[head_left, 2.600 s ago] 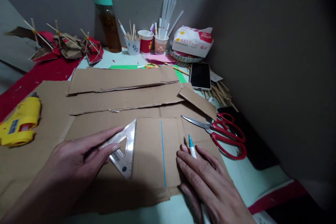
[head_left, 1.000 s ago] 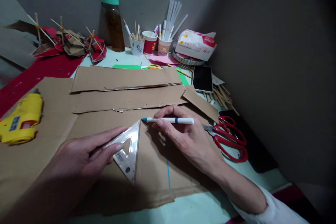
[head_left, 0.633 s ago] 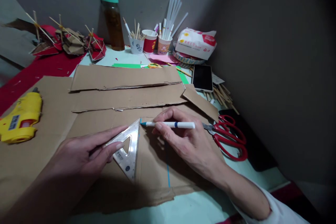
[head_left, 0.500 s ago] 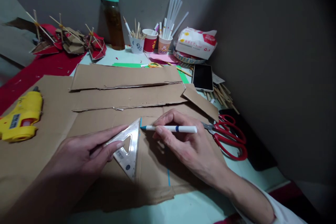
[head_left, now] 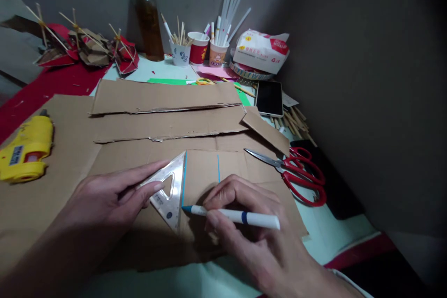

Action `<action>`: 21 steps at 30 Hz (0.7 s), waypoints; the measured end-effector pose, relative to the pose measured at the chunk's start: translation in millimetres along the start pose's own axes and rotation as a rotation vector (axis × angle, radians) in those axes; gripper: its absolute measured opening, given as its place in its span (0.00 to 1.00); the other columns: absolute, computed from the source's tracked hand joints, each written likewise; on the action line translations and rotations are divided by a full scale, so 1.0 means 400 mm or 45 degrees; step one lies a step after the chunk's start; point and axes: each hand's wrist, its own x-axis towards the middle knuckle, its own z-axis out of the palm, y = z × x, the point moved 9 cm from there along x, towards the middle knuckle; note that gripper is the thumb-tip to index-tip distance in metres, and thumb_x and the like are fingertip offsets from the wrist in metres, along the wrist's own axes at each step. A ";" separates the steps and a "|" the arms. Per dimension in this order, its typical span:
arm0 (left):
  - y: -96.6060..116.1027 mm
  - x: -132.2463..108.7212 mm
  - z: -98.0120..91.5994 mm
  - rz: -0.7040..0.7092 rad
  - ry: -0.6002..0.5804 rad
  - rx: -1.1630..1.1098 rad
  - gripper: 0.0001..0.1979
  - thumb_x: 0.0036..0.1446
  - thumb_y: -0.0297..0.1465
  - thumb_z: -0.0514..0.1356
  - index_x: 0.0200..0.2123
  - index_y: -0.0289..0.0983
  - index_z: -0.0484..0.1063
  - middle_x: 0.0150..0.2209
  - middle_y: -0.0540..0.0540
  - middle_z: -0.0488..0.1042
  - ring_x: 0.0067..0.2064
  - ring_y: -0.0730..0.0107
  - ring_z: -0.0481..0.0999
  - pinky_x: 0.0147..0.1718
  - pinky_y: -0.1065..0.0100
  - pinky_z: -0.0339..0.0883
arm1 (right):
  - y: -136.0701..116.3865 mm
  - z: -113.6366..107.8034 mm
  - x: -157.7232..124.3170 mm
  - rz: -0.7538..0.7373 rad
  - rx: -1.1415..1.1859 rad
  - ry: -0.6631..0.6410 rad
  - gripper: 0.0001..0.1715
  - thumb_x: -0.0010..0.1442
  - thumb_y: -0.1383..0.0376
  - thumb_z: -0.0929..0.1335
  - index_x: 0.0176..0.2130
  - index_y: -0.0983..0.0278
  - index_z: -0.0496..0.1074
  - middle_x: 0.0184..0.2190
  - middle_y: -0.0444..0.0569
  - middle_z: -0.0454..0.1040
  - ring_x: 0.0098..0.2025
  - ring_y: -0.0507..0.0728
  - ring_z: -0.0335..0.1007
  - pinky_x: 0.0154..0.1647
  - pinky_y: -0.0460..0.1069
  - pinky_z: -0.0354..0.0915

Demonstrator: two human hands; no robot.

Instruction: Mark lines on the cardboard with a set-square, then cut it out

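Set square (head_left: 178, 188), pinched by left fingers (head_left: 153, 189), needs firm pressure; right fingers (head_left: 232, 189) gripping the marker (head_left: 237, 216) should keep it alongside, toward the table's (head_left: 324, 233) near edge.

Dim lt, v. dark R edge, shadows low ctr, shiny set sq. (head_left: 172, 203)

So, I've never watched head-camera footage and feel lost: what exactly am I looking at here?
No machine here, just one person's bare hands. Every picture comes from a camera worn on that person's head, looking forward and down. The left hand holds a clear set square on cardboard. The right hand holds a white marker, its tip at the near end of a blue line. A yellow glue gun lies to the left, red-handled scissors to the right; paper cups stand behind.
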 end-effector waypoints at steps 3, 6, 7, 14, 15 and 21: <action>0.002 0.004 0.003 -0.071 -0.027 0.003 0.24 0.55 0.61 0.58 0.50 0.62 0.80 0.49 0.63 0.81 0.50 0.59 0.85 0.48 0.68 0.81 | 0.003 0.010 -0.026 0.025 0.018 0.006 0.08 0.70 0.66 0.68 0.35 0.62 0.73 0.33 0.46 0.77 0.36 0.55 0.76 0.38 0.50 0.70; -0.003 0.005 0.008 -0.080 -0.053 0.022 0.23 0.56 0.58 0.58 0.51 0.63 0.79 0.49 0.64 0.82 0.50 0.60 0.85 0.52 0.66 0.79 | -0.009 0.009 -0.045 -0.063 0.034 0.067 0.07 0.67 0.68 0.69 0.35 0.62 0.73 0.32 0.46 0.77 0.34 0.54 0.77 0.35 0.49 0.71; -0.005 0.004 0.011 -0.070 -0.070 0.020 0.22 0.58 0.58 0.58 0.53 0.64 0.78 0.50 0.65 0.81 0.51 0.61 0.84 0.54 0.67 0.78 | -0.012 0.008 -0.050 -0.090 0.031 0.084 0.07 0.67 0.69 0.69 0.35 0.62 0.73 0.31 0.46 0.78 0.34 0.54 0.77 0.35 0.49 0.71; -0.011 0.003 0.008 -0.024 -0.097 0.035 0.27 0.58 0.64 0.57 0.55 0.62 0.77 0.51 0.64 0.81 0.50 0.60 0.85 0.56 0.65 0.77 | -0.008 0.012 -0.074 -0.124 -0.015 0.157 0.07 0.63 0.73 0.69 0.34 0.61 0.74 0.32 0.47 0.79 0.34 0.53 0.80 0.34 0.47 0.74; -0.011 0.004 0.009 -0.023 -0.105 0.049 0.27 0.58 0.64 0.57 0.55 0.63 0.77 0.51 0.64 0.81 0.50 0.60 0.85 0.57 0.64 0.77 | -0.007 0.016 -0.076 -0.131 -0.009 0.159 0.07 0.62 0.73 0.69 0.34 0.62 0.74 0.32 0.47 0.79 0.34 0.53 0.80 0.34 0.46 0.74; -0.003 0.014 0.009 -0.024 -0.145 0.050 0.31 0.57 0.65 0.56 0.55 0.58 0.78 0.52 0.59 0.81 0.52 0.57 0.84 0.57 0.60 0.77 | -0.007 0.007 -0.100 -0.207 0.066 0.270 0.07 0.59 0.73 0.71 0.34 0.62 0.77 0.31 0.47 0.81 0.32 0.54 0.81 0.32 0.46 0.74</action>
